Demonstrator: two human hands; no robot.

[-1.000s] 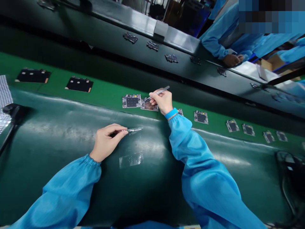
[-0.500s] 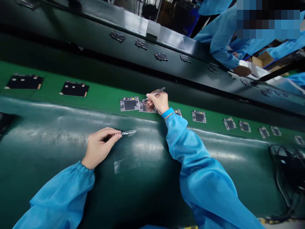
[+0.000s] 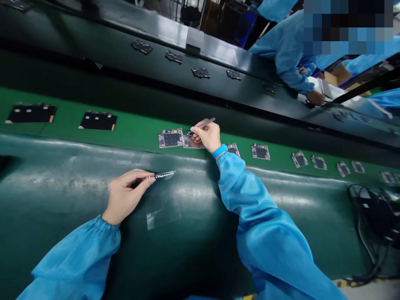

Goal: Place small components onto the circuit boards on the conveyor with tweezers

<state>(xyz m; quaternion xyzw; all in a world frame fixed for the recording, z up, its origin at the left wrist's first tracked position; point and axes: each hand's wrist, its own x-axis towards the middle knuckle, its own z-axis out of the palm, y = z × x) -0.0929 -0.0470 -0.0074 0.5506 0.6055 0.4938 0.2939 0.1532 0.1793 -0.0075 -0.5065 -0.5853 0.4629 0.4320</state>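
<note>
My left hand (image 3: 126,193) pinches a clear strip with a row of white dots (image 3: 165,174) between thumb and fingers, above the near bench. My right hand (image 3: 208,135), with a blue band at the wrist, is closed around tweezers (image 3: 208,122) whose tips are hidden or too small to make out. It is over a circuit board with a shiny coppery plate (image 3: 193,142) on the green strip. Another circuit board (image 3: 170,138) with a dark middle lies against its left side. A further board (image 3: 233,149) is partly covered by my right wrist and sleeve.
Several boards, such as one to the right (image 3: 260,151), lie along the green strip (image 3: 137,132). Two black panels (image 3: 98,120) lie left. A clear film (image 3: 164,217) rests on the near bench. Cables (image 3: 364,225) hang at right. A co-worker's blue sleeve (image 3: 289,62) shows beyond.
The view has shifted slightly. My left hand with the dotted strip has moved a little left; my right hand stays over the same board. A co-worker's hand across the line has moved slightly.
</note>
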